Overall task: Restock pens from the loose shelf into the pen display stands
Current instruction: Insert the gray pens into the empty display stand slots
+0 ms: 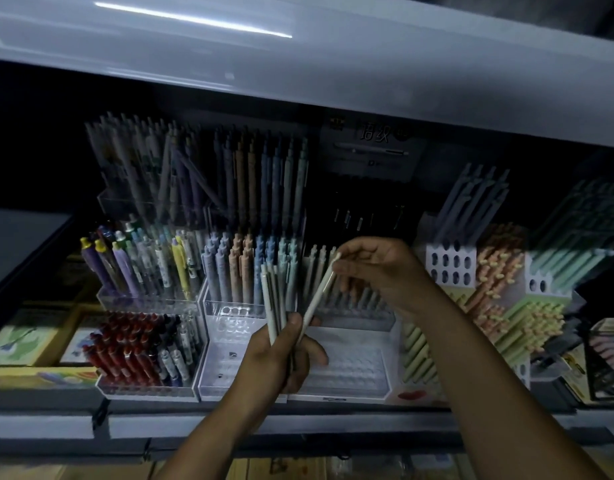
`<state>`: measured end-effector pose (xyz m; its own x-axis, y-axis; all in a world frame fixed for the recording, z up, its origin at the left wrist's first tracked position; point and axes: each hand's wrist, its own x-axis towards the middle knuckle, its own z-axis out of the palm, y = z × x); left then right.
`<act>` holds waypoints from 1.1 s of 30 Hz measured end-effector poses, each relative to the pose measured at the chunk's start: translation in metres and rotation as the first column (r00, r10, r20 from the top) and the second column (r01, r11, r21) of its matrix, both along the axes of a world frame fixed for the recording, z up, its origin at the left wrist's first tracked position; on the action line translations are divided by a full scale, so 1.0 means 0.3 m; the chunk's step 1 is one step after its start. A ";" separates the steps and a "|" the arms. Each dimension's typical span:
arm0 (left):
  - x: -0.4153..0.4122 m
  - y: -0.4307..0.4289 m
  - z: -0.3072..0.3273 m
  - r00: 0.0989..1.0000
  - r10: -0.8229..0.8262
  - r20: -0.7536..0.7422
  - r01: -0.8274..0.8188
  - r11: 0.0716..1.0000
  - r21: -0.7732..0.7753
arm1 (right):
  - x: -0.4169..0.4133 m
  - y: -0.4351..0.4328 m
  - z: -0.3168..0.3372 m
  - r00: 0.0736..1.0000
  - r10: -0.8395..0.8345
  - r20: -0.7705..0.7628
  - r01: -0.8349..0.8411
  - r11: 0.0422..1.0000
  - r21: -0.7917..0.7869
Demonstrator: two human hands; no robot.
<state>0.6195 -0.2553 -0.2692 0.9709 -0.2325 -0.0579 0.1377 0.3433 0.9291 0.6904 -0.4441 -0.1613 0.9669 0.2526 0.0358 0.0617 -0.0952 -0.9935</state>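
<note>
Pale cream slim pens, small bundle [276, 299], gripped in left hand [285, 355], fingers curled tight round lower barrels; tips hidden in fist. Right hand [375, 268] pinches top end of single cream pen [319, 292], which slants down to left fist at 7 o'clock. Clear plastic tiered pen display stand [347, 362] right behind hands, front tier bare, back row partly blocked by right wrist. Dark header card [375, 147] at 12 o'clock: printed characters blurred, unreadable. Frame dim, far rows smeared.

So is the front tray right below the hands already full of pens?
No, the front tray shows rows of bare holes, with no pens standing in it.
</note>
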 end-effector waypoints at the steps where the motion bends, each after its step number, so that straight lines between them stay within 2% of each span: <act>1: 0.003 0.006 -0.004 0.999 0.038 -0.006 -0.038 0.999 0.015 | 0.011 -0.001 0.006 0.999 -0.038 0.004 0.038 0.998 0.040; 4: 0.007 0.025 -0.008 0.991 0.108 -0.078 -0.107 0.994 0.006 | 0.053 -0.009 0.022 0.993 -0.115 0.013 0.114 0.990 0.082; 11: 0.003 0.049 -0.028 0.988 0.128 -0.088 -0.126 0.991 0.036 | 0.122 0.018 0.010 0.979 -0.189 0.081 0.199 0.971 -0.131; 17: -0.004 0.056 -0.023 0.988 0.138 -0.067 -0.134 0.989 0.057 | 0.138 0.000 0.016 0.976 -0.201 0.087 0.213 0.966 -0.148; 23: 0.002 0.057 -0.023 0.989 0.140 -0.054 -0.136 0.988 0.075 | 0.145 -0.001 -0.016 0.980 -0.161 0.121 0.185 0.956 -0.230; 30: 0.000 0.059 -0.025 0.991 0.128 -0.049 -0.124 0.990 0.069 | 0.134 0.053 -0.106 0.965 -0.113 0.236 0.198 0.907 -0.371; 33: -0.003 0.061 -0.026 0.991 0.131 -0.037 -0.128 0.990 0.063 | 0.122 0.063 -0.142 0.950 -0.043 0.310 0.189 0.870 -0.456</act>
<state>0.6185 -0.2369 -0.2770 0.9891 -0.0997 -0.1082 0.1338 0.3038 0.9433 0.7269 -0.4253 -0.2038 0.9569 0.1955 0.2149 0.2893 -0.5736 -0.7663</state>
